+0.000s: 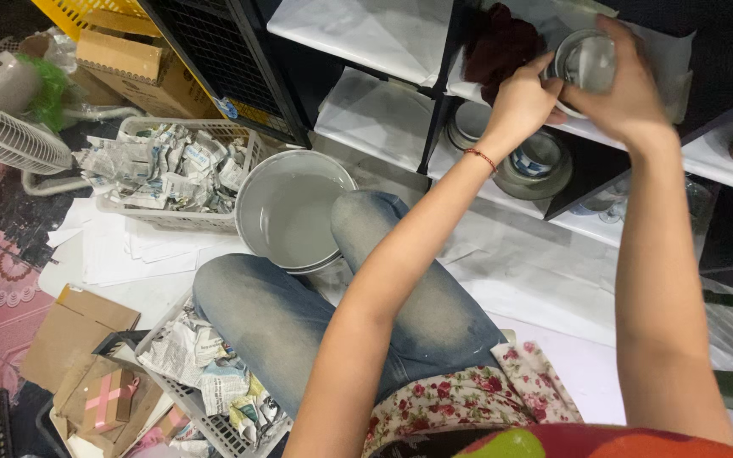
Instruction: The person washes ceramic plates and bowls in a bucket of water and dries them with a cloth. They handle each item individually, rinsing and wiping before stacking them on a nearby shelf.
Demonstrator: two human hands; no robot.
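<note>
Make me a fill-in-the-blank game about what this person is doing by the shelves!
1. Both hands, left hand and right hand, hold a clear ____ bowl.
2. The basket beside the gray basin is full of crumpled ____.
3. The person's trousers are blue ____.
4. A dark red ____ lies on the top shelf, beside the bowl.

Missing words: glass; newspaper; jeans; cloth

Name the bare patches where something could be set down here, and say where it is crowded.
Bare: the paper-lined upper shelf, the shelf below it, and the white floor sheet beside the knee. Crowded: the shelf with stacked dishes, the baskets of crumpled newspaper, and where both hands, left and right, hold a glass bowl.
</note>
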